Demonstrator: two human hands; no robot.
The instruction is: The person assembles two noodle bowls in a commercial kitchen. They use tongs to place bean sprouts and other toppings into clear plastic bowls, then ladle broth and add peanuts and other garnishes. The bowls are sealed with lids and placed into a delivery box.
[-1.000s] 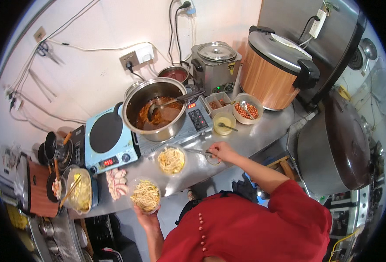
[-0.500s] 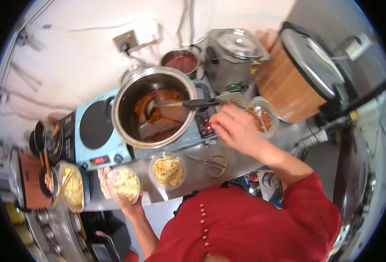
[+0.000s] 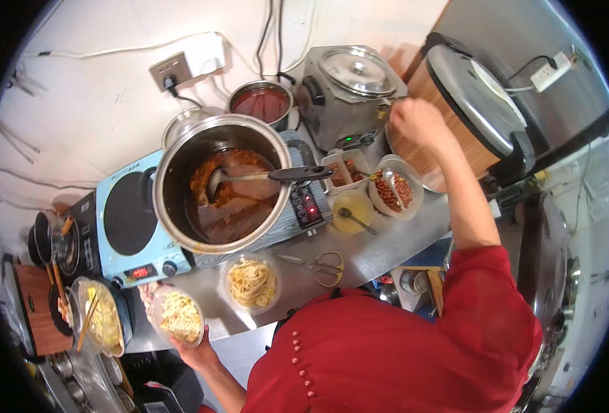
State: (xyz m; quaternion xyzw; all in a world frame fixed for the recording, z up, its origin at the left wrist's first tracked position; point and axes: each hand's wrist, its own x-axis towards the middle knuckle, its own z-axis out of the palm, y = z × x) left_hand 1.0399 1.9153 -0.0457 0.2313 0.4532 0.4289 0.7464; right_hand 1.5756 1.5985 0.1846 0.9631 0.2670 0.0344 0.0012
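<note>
My left hand [image 3: 197,354] is closed around the lower side of a clear plastic bowl [image 3: 180,318] of pale noodles, at the counter's front edge. My right hand [image 3: 420,124] is raised at the back right, between a steel lidded container [image 3: 345,103] and a wood-patterned rice cooker [image 3: 468,138]. Its fingers are curled in, and whatever may be in them is hidden. A second bowl of noodles [image 3: 251,283] stands right of the held one. Behind it, a large steel pot [image 3: 169,186] holds reddish-brown broth, with a black-handled ladle [image 3: 301,173] resting across its rim.
Scissors [image 3: 321,267] lie on the steel counter. Right of the pot are a tub of peanuts [image 3: 402,198], a divided condiment box [image 3: 345,168] and a yellowish bowl with a dark spoon [image 3: 354,217]. A blue hot plate [image 3: 133,213] and a noodle tub with chopsticks [image 3: 105,320] are at the left.
My right hand has moved from above the condiments up and back to the steel container and rice cooker. The left hand still holds the noodle bowl. The view has shifted slightly.
</note>
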